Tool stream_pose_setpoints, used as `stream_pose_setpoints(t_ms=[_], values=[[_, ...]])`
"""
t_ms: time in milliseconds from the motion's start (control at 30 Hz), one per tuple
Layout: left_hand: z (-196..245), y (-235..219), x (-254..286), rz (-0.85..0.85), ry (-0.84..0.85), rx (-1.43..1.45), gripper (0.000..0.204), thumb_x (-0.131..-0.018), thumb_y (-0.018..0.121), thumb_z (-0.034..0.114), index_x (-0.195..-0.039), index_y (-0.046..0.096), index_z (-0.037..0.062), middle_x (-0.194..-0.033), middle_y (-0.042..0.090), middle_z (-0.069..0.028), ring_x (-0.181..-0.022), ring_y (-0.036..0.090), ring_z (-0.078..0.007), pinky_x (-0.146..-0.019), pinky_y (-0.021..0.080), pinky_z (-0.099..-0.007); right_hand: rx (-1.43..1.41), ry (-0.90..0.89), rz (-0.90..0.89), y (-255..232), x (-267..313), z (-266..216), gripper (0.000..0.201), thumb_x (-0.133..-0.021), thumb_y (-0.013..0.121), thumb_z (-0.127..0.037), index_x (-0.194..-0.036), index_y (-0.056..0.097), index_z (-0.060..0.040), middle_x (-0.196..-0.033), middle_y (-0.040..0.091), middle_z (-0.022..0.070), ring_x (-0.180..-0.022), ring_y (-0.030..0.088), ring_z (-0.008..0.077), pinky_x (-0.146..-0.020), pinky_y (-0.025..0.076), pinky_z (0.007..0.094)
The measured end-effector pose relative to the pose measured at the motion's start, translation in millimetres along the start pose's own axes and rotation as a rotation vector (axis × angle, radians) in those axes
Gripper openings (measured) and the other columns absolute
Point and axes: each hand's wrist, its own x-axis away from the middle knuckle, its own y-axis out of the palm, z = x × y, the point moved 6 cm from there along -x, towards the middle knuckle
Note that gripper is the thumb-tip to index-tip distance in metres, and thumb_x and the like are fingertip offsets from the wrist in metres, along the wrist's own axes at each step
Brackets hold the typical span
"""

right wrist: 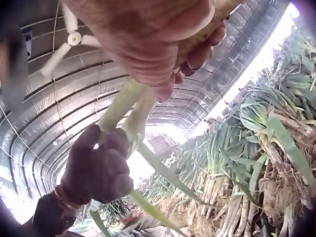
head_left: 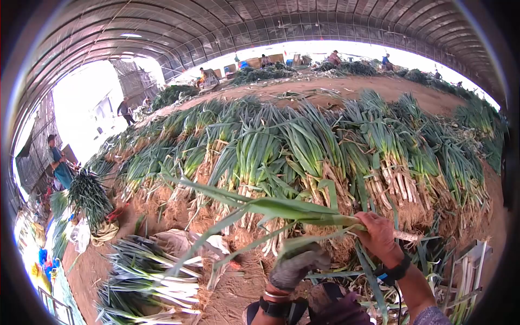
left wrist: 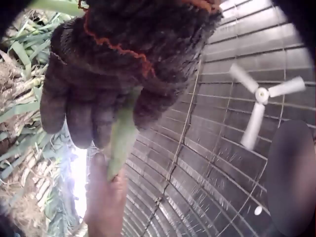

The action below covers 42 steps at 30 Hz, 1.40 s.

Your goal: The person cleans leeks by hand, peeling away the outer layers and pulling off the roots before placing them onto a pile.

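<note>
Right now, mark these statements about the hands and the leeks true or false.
1. The right hand grips a leek stalk. True.
2. The left hand is bare. False: it wears a dark knitted glove.
3. The left hand's fingers curl round a green leaf. True.
4. The big leek pile lies behind the person. False: it lies ahead, on the dirt floor.

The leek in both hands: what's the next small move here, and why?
Probably pull the gloved left hand down and away from the bare right hand to strip off the outer leaf it pinches. The right hand grips the leek near its white stalk end, holding it level above the heap of untrimmed leeks, so the stalk is braced for that pull.
</note>
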Motion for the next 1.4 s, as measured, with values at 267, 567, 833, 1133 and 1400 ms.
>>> stream_pose_setpoints(t_ms=[267, 567, 833, 1133, 1400], values=[[12.3, -46.1, 5.4, 0.533, 0.169, 0.02, 0.013, -0.084, 0.057, 0.019, -0.091, 0.055, 0.0073, -0.079, 0.06, -0.0077, -0.07, 0.059, -0.0254, -0.067, 0.051, -0.0419, 0.036, 0.074, 0.046, -14.6, -0.9, 8.5, 0.034, -0.072, 0.07, -0.021, -0.101, 0.054, -0.0115, -0.081, 0.059, 0.0086, -0.071, 0.06, 0.0307, -0.059, 0.045, 0.0406], [-18.1, -65.2, -4.7, 0.564, 0.027, 0.184, 0.017, -0.087, 0.056, 0.026, -0.098, 0.058, 0.0126, -0.088, 0.06, -0.0027, -0.083, 0.056, -0.0209, -0.073, 0.046, -0.0376, 0.159, -0.035, -0.082, -1.0, 16.8, -0.4, 0.035, -0.07, 0.062, -0.017, -0.104, 0.057, -0.0122, -0.094, 0.062, 0.0085, -0.077, 0.06, 0.0299, -0.061, 0.046, 0.0407], [-46.5, -38.0, -21.8, 0.524, -0.039, 0.315, 0.032, -0.086, 0.053, 0.029, -0.105, 0.059, 0.0038, -0.089, 0.062, -0.0099, -0.076, 0.058, -0.0216, -0.064, 0.05, -0.0347, 0.142, -0.041, -0.256, 17.8, 20.5, -24.3, 0.04, -0.07, 0.059, -0.015, -0.11, 0.053, -0.0127, -0.081, 0.053, 0.006, -0.074, 0.06, 0.0235, -0.054, 0.046, 0.0384], [-30.9, -59.9, -13.6, 0.596, 0.205, 0.276, 0.021, -0.082, 0.06, 0.015, -0.095, 0.056, -0.0006, -0.09, 0.06, -0.0116, -0.086, 0.059, -0.0247, -0.08, 0.051, -0.0369, 0.248, -0.199, 0.0, 6.6, 33.8, 13.5, 0.04, -0.073, 0.059, -0.017, -0.113, 0.054, -0.0148, -0.088, 0.055, 0.0041, -0.072, 0.056, 0.0191, -0.054, 0.044, 0.034], [35.5, -107.1, 19.9, 0.746, 0.441, 0.268, 0.021, -0.082, 0.061, 0.014, -0.097, 0.057, 0.0002, -0.093, 0.063, -0.012, -0.085, 0.062, -0.024, -0.079, 0.052, -0.0366, 0.632, 1.036, -0.427, -106.8, 249.1, 270.6, 0.033, -0.073, 0.068, -0.034, -0.087, 0.06, -0.0058, -0.084, 0.064, 0.0141, -0.08, 0.062, 0.0314, -0.065, 0.047, 0.0411]])
